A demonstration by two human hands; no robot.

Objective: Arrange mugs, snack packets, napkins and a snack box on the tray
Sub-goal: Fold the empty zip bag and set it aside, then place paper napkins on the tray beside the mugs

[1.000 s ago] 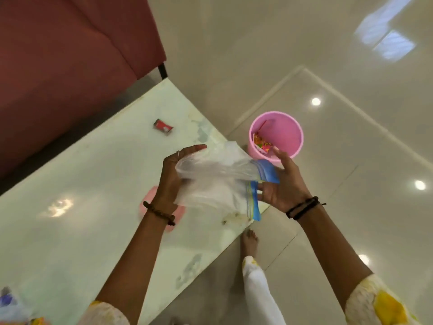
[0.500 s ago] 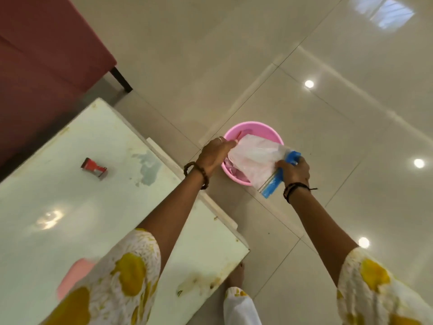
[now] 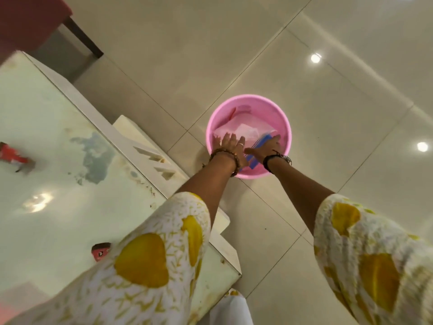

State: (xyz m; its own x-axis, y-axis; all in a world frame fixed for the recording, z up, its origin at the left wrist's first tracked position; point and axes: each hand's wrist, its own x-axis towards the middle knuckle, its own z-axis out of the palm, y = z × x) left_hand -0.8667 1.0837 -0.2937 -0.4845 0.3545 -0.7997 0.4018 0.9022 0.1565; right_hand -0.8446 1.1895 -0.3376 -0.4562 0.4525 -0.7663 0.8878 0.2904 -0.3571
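Snack packet (image 3: 13,156), red and blurred, lies on the pale desk (image 3: 58,184) at far left. Rightward, on the tiled floor, a pink bucket (image 3: 248,106) holds a clear zip bag (image 3: 239,132) with a blue strip. Left hand (image 3: 230,147) presses flat on it, fingers spread; right hand (image 3: 267,147) rests open on the strip.

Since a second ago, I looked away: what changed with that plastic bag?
Both hands carried the clear plastic bag from above the table down into the pink bin; left hand and right hand now press it inside. The red packet stayed on the table.
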